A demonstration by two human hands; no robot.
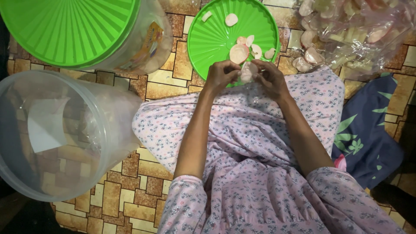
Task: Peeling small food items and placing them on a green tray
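Observation:
My left hand (221,74) and my right hand (269,77) meet above my lap and pinch one pale pink cracker (247,72) between their fingertips. Just beyond them lies a round green lid (212,37) on the floor, with several similar pale crackers (241,50) scattered on it. My lap is covered by a pink flowered garment (242,130).
A clear, see-through plastic tub (56,134) lies at the left. Behind it stands another tub with a green lid (69,30). A clear plastic bag of crackers (346,30) sits at the top right. A dark blue leaf-print cloth (368,130) lies at the right on the tiled floor.

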